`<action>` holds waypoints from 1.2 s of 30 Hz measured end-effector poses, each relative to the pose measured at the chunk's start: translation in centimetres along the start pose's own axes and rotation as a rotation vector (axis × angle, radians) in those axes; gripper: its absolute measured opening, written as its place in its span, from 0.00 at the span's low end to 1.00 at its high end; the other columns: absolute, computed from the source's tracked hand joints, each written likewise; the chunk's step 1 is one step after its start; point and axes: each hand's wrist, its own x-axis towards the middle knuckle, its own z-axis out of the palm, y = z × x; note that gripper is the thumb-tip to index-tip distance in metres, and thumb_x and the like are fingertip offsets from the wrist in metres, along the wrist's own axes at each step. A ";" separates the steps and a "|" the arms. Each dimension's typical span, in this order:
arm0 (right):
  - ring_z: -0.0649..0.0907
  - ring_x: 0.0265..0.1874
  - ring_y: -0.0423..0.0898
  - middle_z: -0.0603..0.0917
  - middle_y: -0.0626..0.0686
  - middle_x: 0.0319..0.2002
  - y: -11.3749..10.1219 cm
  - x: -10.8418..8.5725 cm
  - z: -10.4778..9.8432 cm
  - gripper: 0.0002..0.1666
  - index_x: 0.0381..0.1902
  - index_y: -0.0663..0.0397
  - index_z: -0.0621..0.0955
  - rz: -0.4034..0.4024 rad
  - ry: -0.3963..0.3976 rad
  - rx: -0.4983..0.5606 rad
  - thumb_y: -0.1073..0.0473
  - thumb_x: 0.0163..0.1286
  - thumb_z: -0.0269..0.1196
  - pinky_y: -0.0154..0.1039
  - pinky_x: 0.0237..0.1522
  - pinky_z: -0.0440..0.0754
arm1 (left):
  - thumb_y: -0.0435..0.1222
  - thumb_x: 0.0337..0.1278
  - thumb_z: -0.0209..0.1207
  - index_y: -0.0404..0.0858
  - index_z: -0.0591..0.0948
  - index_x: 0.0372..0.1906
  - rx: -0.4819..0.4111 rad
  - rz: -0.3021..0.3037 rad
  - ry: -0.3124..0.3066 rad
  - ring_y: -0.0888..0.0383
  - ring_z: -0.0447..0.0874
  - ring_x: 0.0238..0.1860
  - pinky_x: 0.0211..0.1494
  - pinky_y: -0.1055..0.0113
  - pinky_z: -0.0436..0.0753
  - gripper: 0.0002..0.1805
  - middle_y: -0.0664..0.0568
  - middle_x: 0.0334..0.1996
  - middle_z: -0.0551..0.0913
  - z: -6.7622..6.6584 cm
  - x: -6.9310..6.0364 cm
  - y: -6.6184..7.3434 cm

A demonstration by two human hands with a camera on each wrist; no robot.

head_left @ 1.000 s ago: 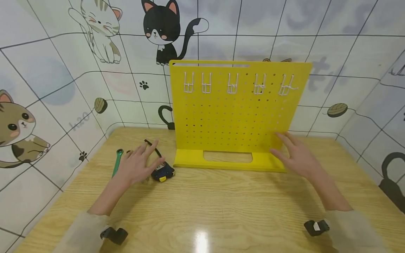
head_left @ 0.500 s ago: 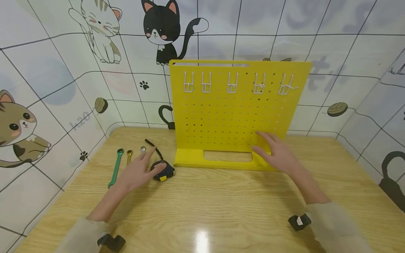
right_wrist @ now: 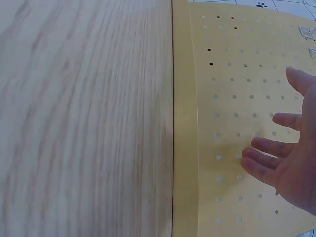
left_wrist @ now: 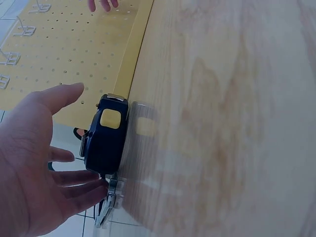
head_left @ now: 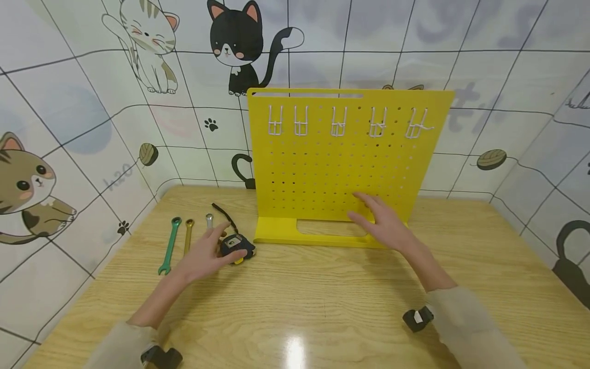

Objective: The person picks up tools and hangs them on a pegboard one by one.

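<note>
My left hand hovers at the dark blue tape measure, thumb and fingers spread around it without a grip. In the left wrist view the tape measure stands beside the spread fingers of that hand; whether a fingertip touches it, I cannot tell. My right hand, fingers apart and holding nothing, is in front of the lower right part of the yellow pegboard. The right wrist view has this hand facing the perforated panel.
A green wrench, a gold wrench and a silver wrench lie left of the tape measure, the last two partly hidden by my left hand. Several white wire hooks hang along the pegboard's top. Behind is a wall covering with cat drawings.
My right hand has moved left across the front of the pegboard. My left hand has shifted slightly right and down, nearer the tape measure, uncovering the wrenches more.
</note>
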 end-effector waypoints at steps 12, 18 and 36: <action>0.71 0.66 0.65 0.68 0.66 0.70 -1.4 2.1 1.8 0.39 0.77 0.60 0.62 -0.069 -0.025 0.178 0.44 0.79 0.56 0.64 0.64 0.70 | 0.58 0.48 0.73 0.32 0.69 0.69 -0.014 0.038 -0.004 0.42 0.76 0.53 0.52 0.48 0.81 0.49 0.31 0.64 0.70 0.5 0.4 -0.4; 0.73 0.64 0.66 0.71 0.68 0.68 -2.7 3.2 3.3 0.38 0.75 0.61 0.64 -0.099 -0.054 0.257 0.46 0.78 0.57 0.64 0.63 0.71 | 0.47 0.45 0.77 0.29 0.71 0.66 0.004 0.057 0.000 0.41 0.77 0.53 0.56 0.45 0.80 0.45 0.34 0.59 0.73 0.6 0.4 -0.4; 0.77 0.60 0.60 0.75 0.65 0.65 -6.4 5.2 6.9 0.33 0.72 0.63 0.68 -0.084 -0.154 0.330 0.48 0.80 0.55 0.57 0.62 0.75 | 0.36 0.44 0.76 0.30 0.74 0.64 -0.040 0.154 -0.022 0.40 0.77 0.54 0.58 0.44 0.78 0.39 0.36 0.57 0.75 0.6 -0.5 -0.5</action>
